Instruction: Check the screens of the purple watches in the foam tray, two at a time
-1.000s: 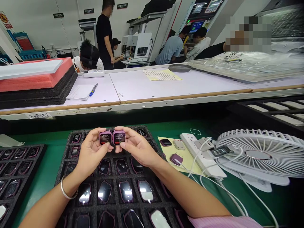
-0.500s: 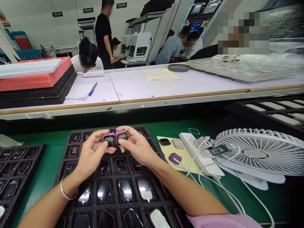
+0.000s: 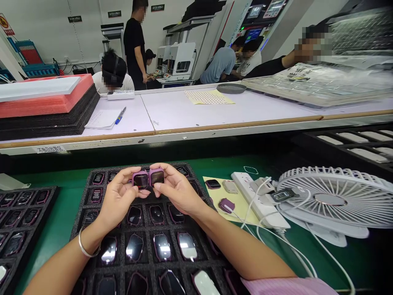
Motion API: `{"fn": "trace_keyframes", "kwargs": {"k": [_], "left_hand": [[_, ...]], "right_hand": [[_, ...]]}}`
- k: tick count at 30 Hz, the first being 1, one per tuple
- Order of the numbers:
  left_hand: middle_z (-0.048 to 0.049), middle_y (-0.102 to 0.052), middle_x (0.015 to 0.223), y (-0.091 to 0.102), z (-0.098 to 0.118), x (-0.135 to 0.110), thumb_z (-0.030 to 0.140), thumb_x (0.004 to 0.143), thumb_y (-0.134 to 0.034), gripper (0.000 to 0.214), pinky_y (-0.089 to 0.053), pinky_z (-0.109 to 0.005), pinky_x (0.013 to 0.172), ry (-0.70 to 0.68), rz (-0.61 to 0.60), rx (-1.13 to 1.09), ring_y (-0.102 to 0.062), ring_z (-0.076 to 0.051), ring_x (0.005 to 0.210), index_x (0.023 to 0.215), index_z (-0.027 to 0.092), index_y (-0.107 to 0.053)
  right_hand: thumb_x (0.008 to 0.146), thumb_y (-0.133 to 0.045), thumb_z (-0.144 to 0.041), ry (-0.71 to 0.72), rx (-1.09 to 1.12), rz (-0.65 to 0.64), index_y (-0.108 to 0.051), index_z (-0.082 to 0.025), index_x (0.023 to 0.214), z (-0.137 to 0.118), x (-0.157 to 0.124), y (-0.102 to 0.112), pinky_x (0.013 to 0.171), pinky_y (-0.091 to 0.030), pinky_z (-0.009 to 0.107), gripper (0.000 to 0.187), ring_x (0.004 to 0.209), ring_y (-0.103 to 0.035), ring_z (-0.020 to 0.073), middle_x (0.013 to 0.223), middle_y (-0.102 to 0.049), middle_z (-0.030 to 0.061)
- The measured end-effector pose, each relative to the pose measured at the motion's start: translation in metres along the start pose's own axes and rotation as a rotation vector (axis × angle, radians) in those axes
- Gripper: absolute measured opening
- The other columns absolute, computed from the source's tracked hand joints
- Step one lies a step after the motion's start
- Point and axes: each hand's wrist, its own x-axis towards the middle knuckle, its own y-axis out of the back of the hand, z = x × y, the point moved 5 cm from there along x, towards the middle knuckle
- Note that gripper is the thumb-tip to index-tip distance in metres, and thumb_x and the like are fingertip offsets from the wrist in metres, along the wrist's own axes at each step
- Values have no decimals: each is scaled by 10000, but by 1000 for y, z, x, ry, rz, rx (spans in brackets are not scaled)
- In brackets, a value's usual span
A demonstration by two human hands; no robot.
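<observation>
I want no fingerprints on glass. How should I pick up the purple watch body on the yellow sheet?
Probably pinch the purple watch body by opposite side edges, fingers down from above and its left: it lies loose on the yellow sheet, a white cable close on its right. The left hand and right hand hold two watches by the edges too.

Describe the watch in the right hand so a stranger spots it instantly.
Find the black foam tray of watches on the green bench. Above its far rows, the right hand pinches a purple watch beside its twin in the left hand. Of the two lifted, it is the right one.
</observation>
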Motion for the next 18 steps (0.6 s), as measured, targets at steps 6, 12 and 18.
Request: {"fn": "trace_keyframes", "kwargs": {"k": [6,12,18], "left_hand": [[-81,-704,1152,2,-2,2,172,816,-632,369,-652,-359,745,23,6,-19,-760,-176,725,1185,196,-635],[-86,-703,1174,4,-5,6,163,774,-648,540,-642,-353,769,92,37,-61,-759,-175,754,1310,200,-600],[-62,-725,1076,3,19,35,162,729,-657,568,-636,-323,735,41,56,-98,-755,-167,716,1295,184,-607]], "right_hand": [[779,-697,-185,-12,-9,3,-607,-232,1127,0,1,1,604,-501,275,363,618,-527,93,938,-600,9],[764,-672,-152,-61,54,-2,-599,-227,1170,3,4,2,646,-499,302,419,640,-590,109,954,-638,11],[860,-636,-311,-39,121,5,-602,-208,1131,-19,36,1,617,-507,309,293,616,-615,130,852,-656,7]]}}
